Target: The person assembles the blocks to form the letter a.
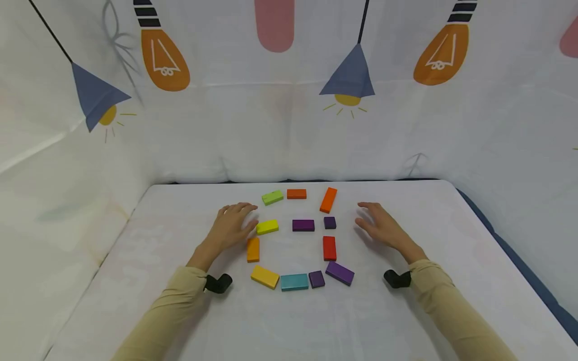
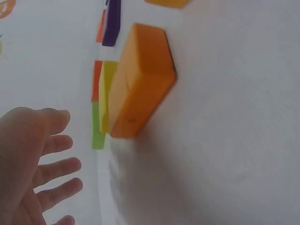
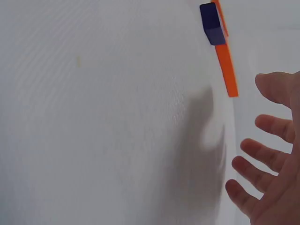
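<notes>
Several coloured blocks lie spread over the white tabletop in a loose ring. My left hand [image 1: 231, 225] hovers at the left side with fingers spread, nearest the yellow block [image 1: 267, 226] and the orange block [image 1: 253, 249]. Nothing is in its grasp. On the other side my right hand [image 1: 381, 225] is held above the table, holding nothing, to the right of a small dark purple block [image 1: 330, 222] and a red block [image 1: 329, 248]. A purple block [image 1: 303, 225] lies inside the ring. In the left wrist view the orange block [image 2: 140, 77] stands large beside my fingers.
Along the back are a lime block [image 1: 273, 197], an orange-red block [image 1: 296, 194] and a slanted orange block [image 1: 328, 200]. A teal block [image 1: 294, 282] lies in front, beside a golden-yellow block [image 1: 265, 277]. A white printed curtain [image 1: 253, 130] hangs behind the table.
</notes>
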A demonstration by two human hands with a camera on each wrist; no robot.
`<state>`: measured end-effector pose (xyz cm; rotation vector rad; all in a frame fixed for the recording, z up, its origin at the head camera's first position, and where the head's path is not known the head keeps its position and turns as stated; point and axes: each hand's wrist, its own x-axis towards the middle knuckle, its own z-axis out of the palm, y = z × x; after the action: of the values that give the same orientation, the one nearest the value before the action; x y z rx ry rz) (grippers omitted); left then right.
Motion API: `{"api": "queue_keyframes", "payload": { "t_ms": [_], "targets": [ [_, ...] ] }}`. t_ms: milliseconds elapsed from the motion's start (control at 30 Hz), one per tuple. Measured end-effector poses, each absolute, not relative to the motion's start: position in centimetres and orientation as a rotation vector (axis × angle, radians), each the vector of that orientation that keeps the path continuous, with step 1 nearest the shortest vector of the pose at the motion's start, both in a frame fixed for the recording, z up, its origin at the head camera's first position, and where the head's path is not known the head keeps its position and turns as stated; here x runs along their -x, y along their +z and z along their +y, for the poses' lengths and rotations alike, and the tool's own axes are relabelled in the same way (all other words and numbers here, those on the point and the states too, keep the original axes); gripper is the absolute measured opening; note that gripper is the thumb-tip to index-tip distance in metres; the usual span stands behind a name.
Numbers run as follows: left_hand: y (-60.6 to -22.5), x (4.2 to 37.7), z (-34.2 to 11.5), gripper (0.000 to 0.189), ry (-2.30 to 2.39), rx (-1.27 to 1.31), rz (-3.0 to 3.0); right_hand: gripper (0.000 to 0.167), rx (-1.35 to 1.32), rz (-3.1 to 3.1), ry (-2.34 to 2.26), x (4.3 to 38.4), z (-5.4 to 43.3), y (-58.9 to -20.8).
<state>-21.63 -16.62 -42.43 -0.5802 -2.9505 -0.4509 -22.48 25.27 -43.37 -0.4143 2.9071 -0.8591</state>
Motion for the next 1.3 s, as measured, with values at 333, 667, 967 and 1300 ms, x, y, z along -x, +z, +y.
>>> {"api": "queue_keyframes", "payload": {
  "t_ms": [333,667,967,1300],
  "targets": [
    [-41.8,21.7,-14.3,0.034,-0.572,0.670,-2.883,0.052,0.438,2.846,-1.097,22.7,24.2,-43.7],
    [-42.1,21.5,-12.1,0.032,-0.620,0.706,-2.865,0.053,0.410,2.815,-1.150,23.2,23.3,-44.1],
    [-42.0,21.7,-10.1,0.033,-0.713,0.742,-2.808,0.051,0.411,2.801,-1.242,23.7,22.4,-44.3],
    [-42.3,21.8,-8.6,0.034,-0.768,0.754,-2.803,0.052,0.312,2.739,-1.370,24.5,22.1,-44.6]
  ]
}}
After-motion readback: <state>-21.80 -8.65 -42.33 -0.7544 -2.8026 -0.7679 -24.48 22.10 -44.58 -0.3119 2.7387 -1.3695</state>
